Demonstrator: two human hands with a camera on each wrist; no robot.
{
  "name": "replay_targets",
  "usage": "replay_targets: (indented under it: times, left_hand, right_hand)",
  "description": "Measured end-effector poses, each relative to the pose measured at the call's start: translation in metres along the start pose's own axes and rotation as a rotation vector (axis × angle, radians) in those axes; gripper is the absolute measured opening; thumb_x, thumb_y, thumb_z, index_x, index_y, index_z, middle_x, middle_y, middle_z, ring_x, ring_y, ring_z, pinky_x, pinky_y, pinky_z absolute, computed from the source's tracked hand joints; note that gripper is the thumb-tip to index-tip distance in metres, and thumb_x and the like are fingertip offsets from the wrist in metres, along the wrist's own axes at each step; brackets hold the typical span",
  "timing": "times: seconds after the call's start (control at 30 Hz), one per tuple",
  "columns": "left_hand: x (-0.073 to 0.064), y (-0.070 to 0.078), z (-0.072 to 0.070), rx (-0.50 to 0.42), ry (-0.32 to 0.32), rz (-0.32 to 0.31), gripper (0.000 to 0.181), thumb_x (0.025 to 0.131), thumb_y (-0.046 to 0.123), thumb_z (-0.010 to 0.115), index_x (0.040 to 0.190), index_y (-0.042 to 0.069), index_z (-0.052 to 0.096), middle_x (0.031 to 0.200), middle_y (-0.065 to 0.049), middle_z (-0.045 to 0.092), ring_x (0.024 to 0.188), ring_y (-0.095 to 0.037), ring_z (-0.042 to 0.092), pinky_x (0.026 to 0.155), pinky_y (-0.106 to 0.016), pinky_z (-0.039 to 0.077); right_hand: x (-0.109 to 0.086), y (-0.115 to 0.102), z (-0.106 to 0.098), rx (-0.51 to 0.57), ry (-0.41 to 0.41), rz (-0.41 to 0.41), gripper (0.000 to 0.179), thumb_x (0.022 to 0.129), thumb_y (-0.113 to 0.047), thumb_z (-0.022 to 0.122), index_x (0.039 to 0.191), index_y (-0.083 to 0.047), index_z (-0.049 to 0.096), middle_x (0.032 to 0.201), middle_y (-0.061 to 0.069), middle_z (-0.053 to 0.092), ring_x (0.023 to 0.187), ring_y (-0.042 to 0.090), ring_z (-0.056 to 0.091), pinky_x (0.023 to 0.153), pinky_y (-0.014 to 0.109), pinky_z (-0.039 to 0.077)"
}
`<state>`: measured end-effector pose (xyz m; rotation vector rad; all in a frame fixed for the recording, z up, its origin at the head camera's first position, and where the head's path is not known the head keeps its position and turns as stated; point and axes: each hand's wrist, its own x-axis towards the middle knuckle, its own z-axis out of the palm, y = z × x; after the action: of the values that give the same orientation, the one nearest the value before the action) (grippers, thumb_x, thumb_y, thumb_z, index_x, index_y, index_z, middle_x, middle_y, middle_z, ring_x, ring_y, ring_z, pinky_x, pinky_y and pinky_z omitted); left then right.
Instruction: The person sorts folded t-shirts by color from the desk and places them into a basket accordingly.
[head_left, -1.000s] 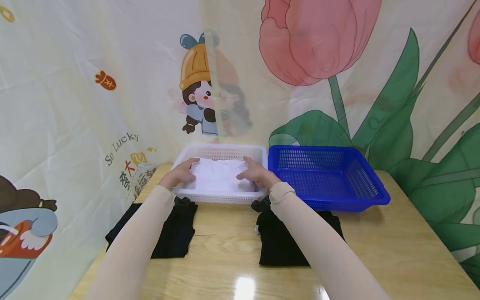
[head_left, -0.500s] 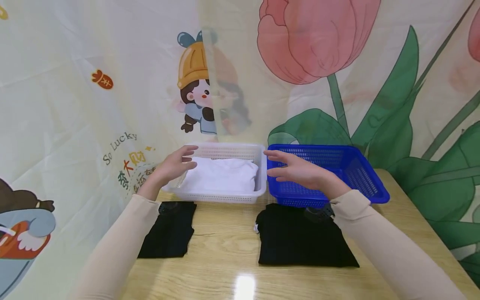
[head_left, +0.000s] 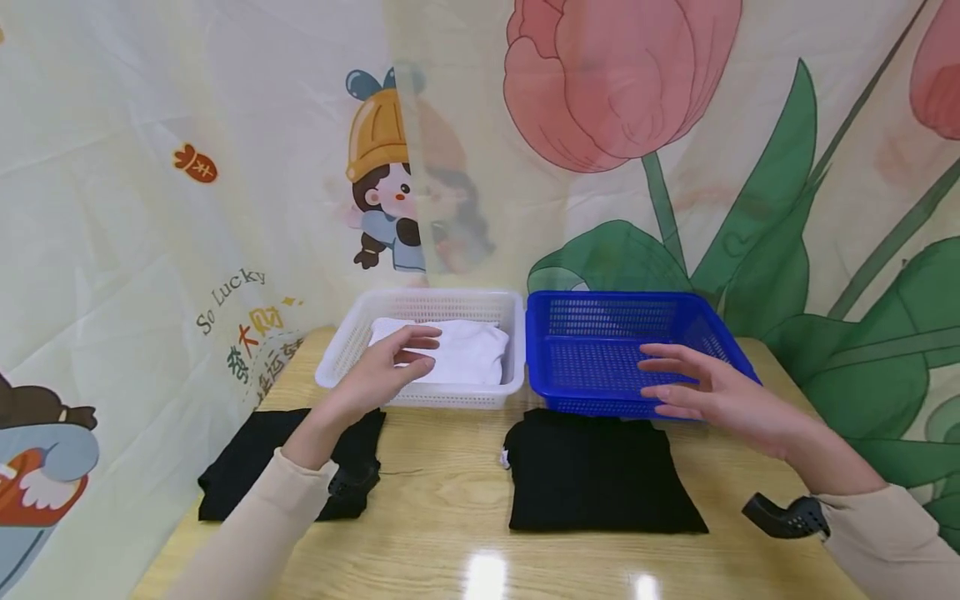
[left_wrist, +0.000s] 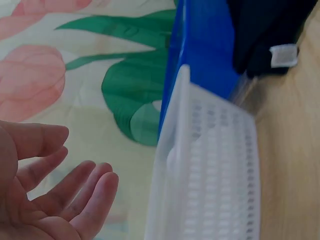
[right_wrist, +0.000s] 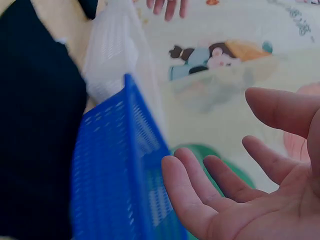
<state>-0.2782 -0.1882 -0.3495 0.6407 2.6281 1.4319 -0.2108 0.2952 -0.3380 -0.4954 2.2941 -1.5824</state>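
A folded white garment [head_left: 468,350] lies in the white basket [head_left: 513,367]. My left hand [head_left: 382,371] hovers over the front left of that basket, holding nothing, its fingers relaxed and apart. Over the right front of the blue basket [head_left: 577,392] is my right hand [head_left: 720,396], fingers spread and likewise holding nothing. A folded black garment [head_left: 600,475] with a small white tag lies in front of the blue basket. Another folded black garment [head_left: 255,458] lies at the left, partly hidden behind my left forearm.
The two baskets stand side by side at the back of the wooden table [head_left: 442,492], against a printed curtain [head_left: 262,125]. The inside of the blue basket shows its bare mesh bottom. A dark device [head_left: 787,517] is strapped at my right wrist.
Both hands have let go of the white garment in the white basket. The right hand has swung right over the blue basket and nearer; the left has lifted and drawn back a little.
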Motion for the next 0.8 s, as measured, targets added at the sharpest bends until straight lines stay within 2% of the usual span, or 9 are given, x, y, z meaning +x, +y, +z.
replay_targets:
  times: [0.13,0.27,0.37,0.53,0.63,0.8]
  left_hand:
    - [-0.009,-0.002,0.023,-0.048,-0.048,0.001,0.044,0.106,0.021,0.068,0.149,0.021,0.058,0.147,-0.010,0.062,0.125,-0.028,0.065,0.102,-0.048,0.054]
    - [-0.013,-0.009,0.046,-0.081,-0.112,-0.038,0.042,0.107,0.020,0.066,0.148,0.024,0.058,0.145,-0.011,0.063,0.122,-0.025,0.066,0.103,-0.047,0.055]
    - [-0.015,-0.015,0.061,-0.120,-0.154,-0.077,0.042,0.108,0.019,0.065,0.149,0.024,0.058,0.145,-0.010,0.062,0.123,-0.026,0.066,0.104,-0.050,0.054]
    - [-0.020,-0.024,0.084,-0.227,-0.232,-0.108,0.046,0.107,0.018,0.065,0.152,0.014,0.053,0.148,-0.019,0.057,0.126,-0.035,0.064,0.104,-0.051,0.055]
    - [-0.022,-0.028,0.094,-0.284,-0.281,-0.130,0.050,0.107,0.018,0.065,0.155,0.013,0.050,0.151,-0.025,0.052,0.128,-0.039,0.062,0.104,-0.048,0.056]
    - [-0.022,-0.032,0.105,-0.343,-0.310,-0.169,0.059,0.107,0.017,0.065,0.160,0.011,0.041,0.152,-0.029,0.048,0.129,-0.044,0.061,0.103,-0.051,0.056]
  right_hand:
    - [-0.016,0.023,-0.003,0.061,0.002,0.060,0.066,0.111,-0.020,0.058,0.167,-0.009,0.025,0.166,0.029,0.029,0.134,0.023,0.063,0.102,0.033,0.057]
    - [-0.027,0.045,-0.005,0.099,0.000,0.104,0.064,0.112,-0.019,0.056,0.166,-0.008,0.025,0.165,0.031,0.030,0.132,0.020,0.064,0.103,0.034,0.056]
    - [-0.034,0.059,-0.008,0.111,-0.018,0.116,0.063,0.113,-0.020,0.054,0.167,-0.007,0.023,0.165,0.034,0.029,0.132,0.020,0.063,0.104,0.037,0.056]
    - [-0.041,0.078,-0.011,0.139,-0.055,0.162,0.063,0.114,-0.021,0.050,0.168,-0.006,0.019,0.165,0.037,0.024,0.139,0.036,0.056,0.107,0.051,0.054]
    - [-0.041,0.087,-0.011,0.164,-0.072,0.195,0.066,0.114,-0.022,0.050,0.167,-0.003,0.015,0.165,0.039,0.019,0.141,0.045,0.051,0.107,0.057,0.053]
    - [-0.039,0.098,-0.010,0.197,-0.087,0.239,0.071,0.115,-0.023,0.048,0.167,0.001,0.007,0.166,0.041,0.013,0.142,0.052,0.047,0.105,0.062,0.053]
